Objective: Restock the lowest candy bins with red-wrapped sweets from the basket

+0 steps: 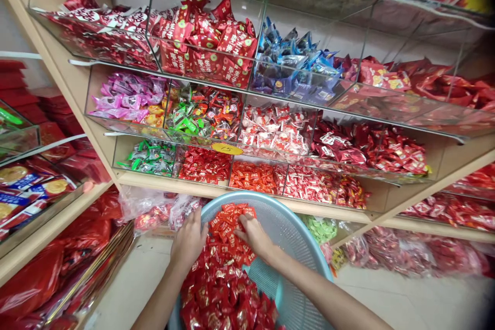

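Observation:
A large teal plastic basket (pixel 305 232) stands at the bottom centre, in front of the shelves. Its left side holds a pile of dark red wrapped candies (pixel 224 294), with smaller orange-red packets (pixel 228 227) heaped at the far end. My left hand (pixel 188 240) rests at the basket's left rim, fingers apart, beside the orange-red packets. Over the right part of those packets is my right hand (pixel 253 237), its fingers curled down against them; what lies under the fingertips is hidden.
Clear-fronted shelf bins (pixel 278 139) of candies rise ahead, with a yellow price tag (pixel 227 148). Plastic bags of candy (pixel 154 216) lie under the bottom shelf. Red packages (pixel 34 278) are at the lower left.

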A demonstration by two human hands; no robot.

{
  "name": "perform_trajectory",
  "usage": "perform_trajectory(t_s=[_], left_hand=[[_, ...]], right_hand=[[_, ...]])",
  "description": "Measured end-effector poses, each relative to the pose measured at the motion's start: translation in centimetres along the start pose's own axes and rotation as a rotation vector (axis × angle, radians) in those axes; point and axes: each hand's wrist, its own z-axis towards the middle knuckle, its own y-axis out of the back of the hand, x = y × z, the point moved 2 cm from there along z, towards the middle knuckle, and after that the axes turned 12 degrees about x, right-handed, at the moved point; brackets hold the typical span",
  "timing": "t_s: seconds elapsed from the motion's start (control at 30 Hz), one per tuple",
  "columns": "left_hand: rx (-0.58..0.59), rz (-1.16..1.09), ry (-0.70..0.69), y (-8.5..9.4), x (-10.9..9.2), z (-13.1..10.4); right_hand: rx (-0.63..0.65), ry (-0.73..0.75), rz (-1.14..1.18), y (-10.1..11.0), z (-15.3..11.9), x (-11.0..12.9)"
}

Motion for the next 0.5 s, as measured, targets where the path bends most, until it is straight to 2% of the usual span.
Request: perform_trajectory(t_s=[0.13,0.27,0.37,0.5], left_hand=[[0.004,-0.002,-0.001,-0.1,0.1,0.1],[0.000,-0.008,-0.006,0.0,0.1,0.1],[-0.002,-0.014,-0.009,0.0,0.1,0.0],[-0.009,-0.021,-0.005,-0.2,0.1,0.1]], right_hand=[[-0.040,0.016,0.050,0.3,-0.7,0.0],[-0.098,0.043,0.082,1.5,-1.4,-0.1],[-0.196,0.043,0.053,3.5,-0.9,-0.8],[-0.320,-0.035,-0.016,7.4,1.6,-3.3]])
